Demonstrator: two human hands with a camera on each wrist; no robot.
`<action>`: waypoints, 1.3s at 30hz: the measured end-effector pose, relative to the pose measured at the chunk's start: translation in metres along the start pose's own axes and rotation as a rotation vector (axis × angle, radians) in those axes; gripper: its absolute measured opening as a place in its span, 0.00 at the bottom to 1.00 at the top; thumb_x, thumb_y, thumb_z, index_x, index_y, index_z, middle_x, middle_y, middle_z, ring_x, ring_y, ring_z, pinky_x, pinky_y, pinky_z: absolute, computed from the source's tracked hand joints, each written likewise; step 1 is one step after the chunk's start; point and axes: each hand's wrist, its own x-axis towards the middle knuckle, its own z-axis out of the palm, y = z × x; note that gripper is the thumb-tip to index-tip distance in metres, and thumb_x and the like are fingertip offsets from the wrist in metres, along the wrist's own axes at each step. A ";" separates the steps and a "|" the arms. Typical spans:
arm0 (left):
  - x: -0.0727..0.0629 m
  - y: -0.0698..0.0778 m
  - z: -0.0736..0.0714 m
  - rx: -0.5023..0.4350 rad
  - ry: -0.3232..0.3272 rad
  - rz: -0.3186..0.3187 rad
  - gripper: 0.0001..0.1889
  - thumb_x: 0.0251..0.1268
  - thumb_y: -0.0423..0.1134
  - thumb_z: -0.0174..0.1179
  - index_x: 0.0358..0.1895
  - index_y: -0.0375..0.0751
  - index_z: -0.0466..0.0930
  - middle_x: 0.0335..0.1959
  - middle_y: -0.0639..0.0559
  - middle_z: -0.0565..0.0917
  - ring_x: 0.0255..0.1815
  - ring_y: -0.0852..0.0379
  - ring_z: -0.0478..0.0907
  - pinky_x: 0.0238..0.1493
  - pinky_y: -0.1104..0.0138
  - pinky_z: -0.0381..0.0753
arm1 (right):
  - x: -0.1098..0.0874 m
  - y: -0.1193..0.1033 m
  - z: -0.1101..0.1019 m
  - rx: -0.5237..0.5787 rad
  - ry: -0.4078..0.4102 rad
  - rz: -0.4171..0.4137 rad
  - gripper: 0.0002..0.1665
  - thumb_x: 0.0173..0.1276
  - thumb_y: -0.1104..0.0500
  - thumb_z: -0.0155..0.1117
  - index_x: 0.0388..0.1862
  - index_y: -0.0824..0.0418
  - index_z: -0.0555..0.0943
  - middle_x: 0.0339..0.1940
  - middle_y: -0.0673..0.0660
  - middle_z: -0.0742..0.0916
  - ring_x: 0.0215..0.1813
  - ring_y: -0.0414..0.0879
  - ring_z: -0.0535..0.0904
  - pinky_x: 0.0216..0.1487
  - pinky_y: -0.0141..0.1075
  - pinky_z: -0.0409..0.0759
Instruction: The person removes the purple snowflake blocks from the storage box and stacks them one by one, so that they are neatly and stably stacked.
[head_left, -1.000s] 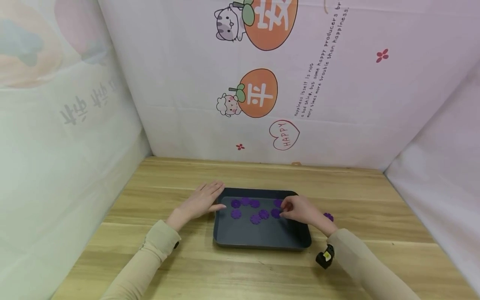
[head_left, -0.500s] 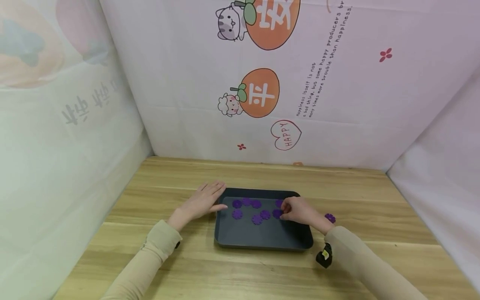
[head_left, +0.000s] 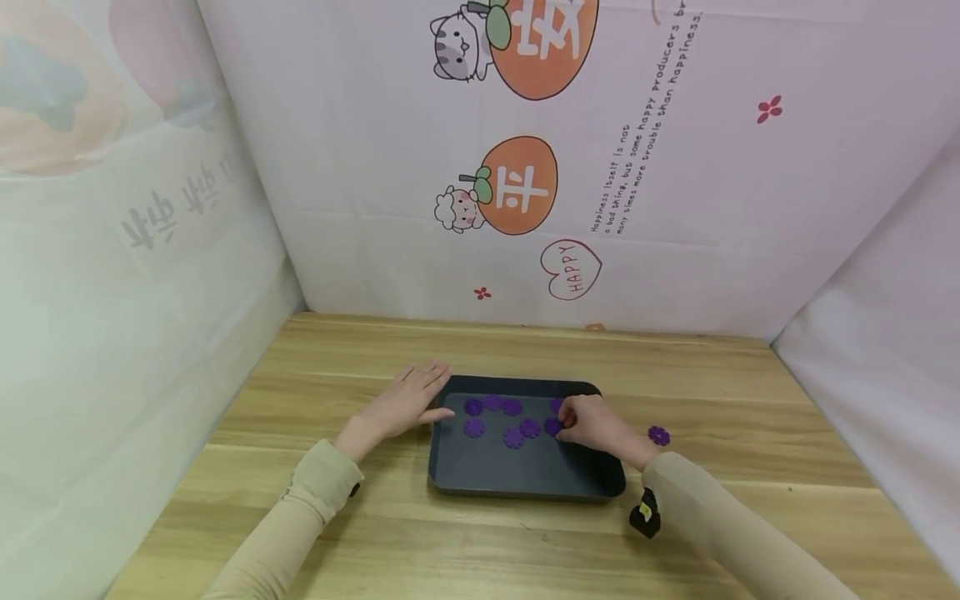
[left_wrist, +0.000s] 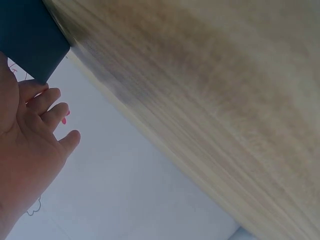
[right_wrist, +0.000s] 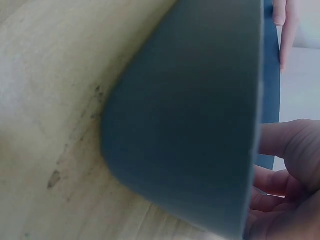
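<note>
- Tray [head_left: 517,469]: flat on the table [head_left: 480,542], long axis running left to right.
- Left hand [head_left: 405,398]: fingers extended at the tray's left end, thumb spread wide.
- Right hand [head_left: 590,422]: narrow, pinching a purple disc [head_left: 552,428] inside the tray.
- Loose disc [head_left: 659,435]: flat, right of the tray.

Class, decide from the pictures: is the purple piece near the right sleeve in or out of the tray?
Out: the purple piece lies on the wooden table, right of the tray.
</note>
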 end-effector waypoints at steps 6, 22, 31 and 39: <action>-0.001 0.000 0.001 0.004 -0.005 -0.003 0.41 0.73 0.61 0.50 0.77 0.35 0.57 0.78 0.38 0.61 0.80 0.40 0.57 0.79 0.42 0.54 | -0.001 0.003 0.004 -0.014 0.022 -0.029 0.11 0.54 0.66 0.76 0.33 0.67 0.82 0.30 0.58 0.88 0.33 0.43 0.83 0.36 0.36 0.85; 0.001 -0.003 0.006 0.014 0.006 -0.005 0.41 0.73 0.61 0.50 0.77 0.35 0.57 0.78 0.39 0.61 0.80 0.42 0.57 0.79 0.42 0.55 | -0.001 0.006 0.006 -0.028 0.051 -0.039 0.07 0.57 0.67 0.74 0.31 0.66 0.82 0.29 0.57 0.88 0.32 0.43 0.83 0.34 0.36 0.85; 0.000 -0.003 0.005 0.020 0.001 -0.008 0.41 0.73 0.62 0.49 0.77 0.36 0.56 0.78 0.40 0.60 0.80 0.42 0.57 0.79 0.43 0.55 | -0.004 0.004 0.003 -0.001 0.052 -0.040 0.08 0.56 0.66 0.74 0.32 0.67 0.84 0.29 0.58 0.89 0.30 0.41 0.83 0.33 0.35 0.85; 0.001 -0.004 0.005 0.024 0.001 -0.003 0.41 0.73 0.62 0.50 0.77 0.36 0.56 0.78 0.40 0.60 0.80 0.42 0.56 0.79 0.42 0.55 | -0.005 0.004 0.001 0.002 0.050 -0.066 0.08 0.55 0.66 0.74 0.32 0.68 0.85 0.28 0.57 0.89 0.29 0.39 0.82 0.32 0.34 0.85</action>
